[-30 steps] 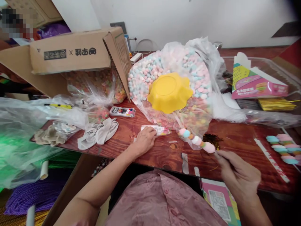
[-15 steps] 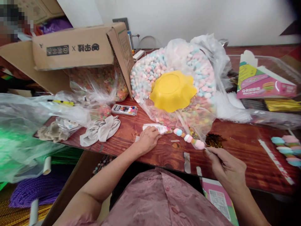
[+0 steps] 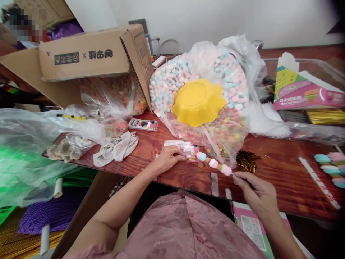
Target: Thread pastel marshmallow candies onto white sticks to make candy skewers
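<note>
My right hand [image 3: 257,190] pinches the bare stick end of a marshmallow skewer [image 3: 214,163] strung with pink, white and blue marshmallows and small coloured pieces between them. The skewer points left, its far tip at the edge of a clear printed plastic bag [image 3: 179,144]. I cannot tell whether the tip is inside. My left hand [image 3: 170,158] pinches that bag's near edge between thumb and fingers. Just beyond the skewer lies a large clear bag of marshmallows and gummy candies [image 3: 172,73], with an upturned yellow bowl [image 3: 198,102] on it.
Finished-looking skewers [image 3: 330,167] lie at the right, beside a pink Macaron box [image 3: 304,91]. Gold tinsel [image 3: 248,161] sits near my right hand. A grey cloth [image 3: 116,148] and an open cardboard box [image 3: 86,55] are at the left. The table's front edge runs close to me.
The bag's near edge has been lifted in my left hand. My right hand has brought the skewer slightly left and down, its tip now at the bag.
</note>
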The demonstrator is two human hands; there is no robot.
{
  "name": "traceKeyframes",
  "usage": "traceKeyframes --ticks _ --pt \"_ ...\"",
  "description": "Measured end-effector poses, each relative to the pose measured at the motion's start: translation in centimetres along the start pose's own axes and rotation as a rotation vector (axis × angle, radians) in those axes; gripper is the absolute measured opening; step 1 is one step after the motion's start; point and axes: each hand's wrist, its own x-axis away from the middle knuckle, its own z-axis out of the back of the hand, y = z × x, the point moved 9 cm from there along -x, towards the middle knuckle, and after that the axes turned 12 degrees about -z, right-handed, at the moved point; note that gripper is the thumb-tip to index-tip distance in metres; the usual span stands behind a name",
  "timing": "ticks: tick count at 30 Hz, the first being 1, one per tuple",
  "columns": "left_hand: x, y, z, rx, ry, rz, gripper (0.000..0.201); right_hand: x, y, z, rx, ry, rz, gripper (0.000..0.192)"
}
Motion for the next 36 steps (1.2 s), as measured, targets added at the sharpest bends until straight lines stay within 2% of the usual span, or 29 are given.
traceKeyframes --ticks 3,7,13,21,25,29,33,36 --pt "0.0 -0.1 0.1 0.039 -0.003 -0.010 0.004 0.0 0.9 -0.3 -0.023 -0.047 -0.036 0.013" --pt "0.0 -0.2 0.1 0.041 -0.019 -0.028 0.008 0.4 1.2 -0.3 -0.018 -0.069 -0.010 0.013" --pt "-0.1 0.3 -0.6 -0.002 -0.103 -0.094 0.008 1.0 1.7 1.5 -0.021 -0.016 0.033 0.008" --pt "0.3 0.9 -1.3 -0.083 -0.154 -0.167 0.010 1.1 1.4 0.5 0.033 -0.113 0.067 0.012" --pt "0.4 1.3 -1.6 -0.111 -0.183 -0.229 0.010 1.5 0.2 0.2 0.087 -0.089 0.171 0.013" --pt "0.6 1.8 -1.9 -0.134 -0.208 -0.297 0.012 2.3 -1.0 0.1 0.232 -0.060 0.314 0.015" --pt "0.7 2.1 -2.2 -0.136 -0.236 -0.316 0.014 3.2 -1.8 0.0 0.394 -0.011 0.413 0.021" --pt "0.7 2.2 -2.1 -0.106 -0.211 -0.316 0.014 3.9 -2.1 0.4 0.452 0.025 0.460 0.022"
